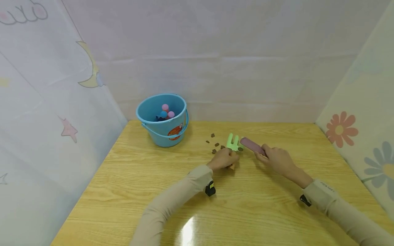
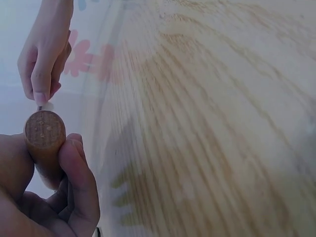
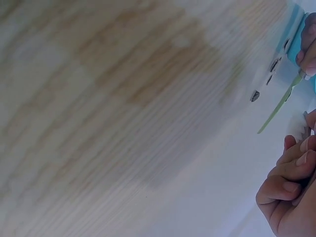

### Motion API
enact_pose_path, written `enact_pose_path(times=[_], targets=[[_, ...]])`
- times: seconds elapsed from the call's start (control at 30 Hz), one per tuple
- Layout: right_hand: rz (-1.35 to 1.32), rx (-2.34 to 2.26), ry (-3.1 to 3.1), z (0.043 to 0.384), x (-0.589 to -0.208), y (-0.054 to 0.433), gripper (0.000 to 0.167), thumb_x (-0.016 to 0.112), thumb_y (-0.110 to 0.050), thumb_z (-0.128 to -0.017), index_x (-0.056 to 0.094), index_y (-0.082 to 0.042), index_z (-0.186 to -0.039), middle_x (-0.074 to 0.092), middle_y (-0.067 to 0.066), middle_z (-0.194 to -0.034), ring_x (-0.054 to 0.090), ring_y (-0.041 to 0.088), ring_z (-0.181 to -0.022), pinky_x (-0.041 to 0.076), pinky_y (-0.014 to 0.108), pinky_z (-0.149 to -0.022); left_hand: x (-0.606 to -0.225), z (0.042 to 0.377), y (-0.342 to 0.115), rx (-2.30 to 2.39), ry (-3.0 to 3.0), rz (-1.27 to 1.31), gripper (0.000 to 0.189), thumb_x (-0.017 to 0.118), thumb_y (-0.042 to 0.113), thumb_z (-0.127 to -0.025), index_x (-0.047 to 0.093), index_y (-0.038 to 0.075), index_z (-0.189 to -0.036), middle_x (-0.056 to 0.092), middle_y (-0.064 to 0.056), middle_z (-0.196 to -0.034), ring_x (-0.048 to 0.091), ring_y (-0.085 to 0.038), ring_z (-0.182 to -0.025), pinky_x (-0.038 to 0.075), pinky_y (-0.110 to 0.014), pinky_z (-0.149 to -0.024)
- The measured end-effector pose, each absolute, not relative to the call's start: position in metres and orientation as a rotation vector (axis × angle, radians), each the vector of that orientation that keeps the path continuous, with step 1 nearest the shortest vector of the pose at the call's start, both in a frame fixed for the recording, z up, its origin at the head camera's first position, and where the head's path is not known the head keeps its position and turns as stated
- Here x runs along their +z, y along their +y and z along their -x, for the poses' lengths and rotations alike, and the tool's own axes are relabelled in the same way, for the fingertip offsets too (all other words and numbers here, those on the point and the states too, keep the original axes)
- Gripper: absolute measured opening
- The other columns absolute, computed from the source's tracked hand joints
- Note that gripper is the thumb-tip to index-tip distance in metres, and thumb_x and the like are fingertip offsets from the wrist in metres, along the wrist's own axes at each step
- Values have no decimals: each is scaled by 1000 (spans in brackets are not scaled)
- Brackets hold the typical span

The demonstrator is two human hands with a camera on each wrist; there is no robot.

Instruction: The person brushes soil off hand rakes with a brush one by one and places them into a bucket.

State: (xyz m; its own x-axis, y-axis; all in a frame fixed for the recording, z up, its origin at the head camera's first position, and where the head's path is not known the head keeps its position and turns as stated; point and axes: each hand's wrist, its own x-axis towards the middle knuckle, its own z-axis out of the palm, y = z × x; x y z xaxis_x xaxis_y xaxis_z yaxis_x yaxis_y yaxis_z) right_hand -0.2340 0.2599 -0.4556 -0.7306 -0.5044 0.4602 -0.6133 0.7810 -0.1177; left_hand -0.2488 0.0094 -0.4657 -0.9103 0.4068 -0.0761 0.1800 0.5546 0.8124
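Observation:
My left hand (image 1: 222, 159) grips the round wooden handle (image 2: 45, 129) of a small green toy garden fork (image 1: 233, 145). Its broad tines point away from me, and a dark brown bit (image 1: 240, 149) overlaps its right edge. In my right hand (image 1: 278, 160) is a brush with a mauve back (image 1: 252, 146), held just right of the fork. White bristles (image 3: 297, 127) show beneath it in the right wrist view, facing the fork's side. Several brown crumb-like pieces (image 1: 214, 151) lie scattered left of the fork on the wooden table (image 1: 129, 191).
At the back left of the table stands a light blue bucket (image 1: 158, 136) with its handle hanging down in front. Pink and blue knobbed things (image 1: 165, 108) poke up inside it. Printed cloth walls (image 1: 252, 82) enclose the table at the back and sides.

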Motion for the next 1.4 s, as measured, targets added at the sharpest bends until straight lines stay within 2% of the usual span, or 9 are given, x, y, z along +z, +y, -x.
enact_pose_path(times=[0.13,0.37,0.57,0.7,1.17,1.4], targets=[[-845,366,-2596,235,-458,258,28,67,-23,-94,49,-7,-79,29,-9,-52,23,1,-42,20,19,-40,-463,249,1,1288,2547,-501,35,57,28,-98,53,14,-67,47,3,-51,40,-8,-44,36,-23,-45],[-867,374,-2576,232,-456,253,26,68,-22,-93,51,-5,-83,28,-9,-52,22,1,-43,19,19,-40,-463,250,-11,1270,2590,-476,39,56,29,-96,52,14,-60,45,3,-48,36,-8,-41,32,-23,-41],[-883,383,-2582,233,-456,250,25,68,-23,-93,55,-1,-88,29,-10,-51,22,0,-43,18,18,-41,-466,252,-20,1261,2606,-402,31,57,32,-96,53,12,-73,49,2,-56,41,-8,-45,35,-23,-43],[-882,392,-2611,234,-455,246,27,66,-25,-94,58,0,-91,31,-10,-51,22,0,-42,18,18,-40,-466,250,-25,1284,2583,-386,31,58,31,-96,53,11,-73,49,2,-55,41,-8,-44,34,-22,-41],[-887,422,-2669,234,-456,232,26,65,-27,-96,55,-3,-89,32,-8,-52,26,2,-41,20,20,-40,-465,250,-27,1318,2549,-343,30,57,27,-96,54,12,-70,49,2,-53,41,-9,-42,34,-22,-40],[-879,431,-2704,236,-457,228,27,63,-29,-97,56,-4,-90,34,-8,-53,28,2,-43,21,20,-40,-463,249,-27,1332,2569,-364,28,55,28,-96,55,11,-74,52,2,-56,43,-9,-44,35,-22,-40]])
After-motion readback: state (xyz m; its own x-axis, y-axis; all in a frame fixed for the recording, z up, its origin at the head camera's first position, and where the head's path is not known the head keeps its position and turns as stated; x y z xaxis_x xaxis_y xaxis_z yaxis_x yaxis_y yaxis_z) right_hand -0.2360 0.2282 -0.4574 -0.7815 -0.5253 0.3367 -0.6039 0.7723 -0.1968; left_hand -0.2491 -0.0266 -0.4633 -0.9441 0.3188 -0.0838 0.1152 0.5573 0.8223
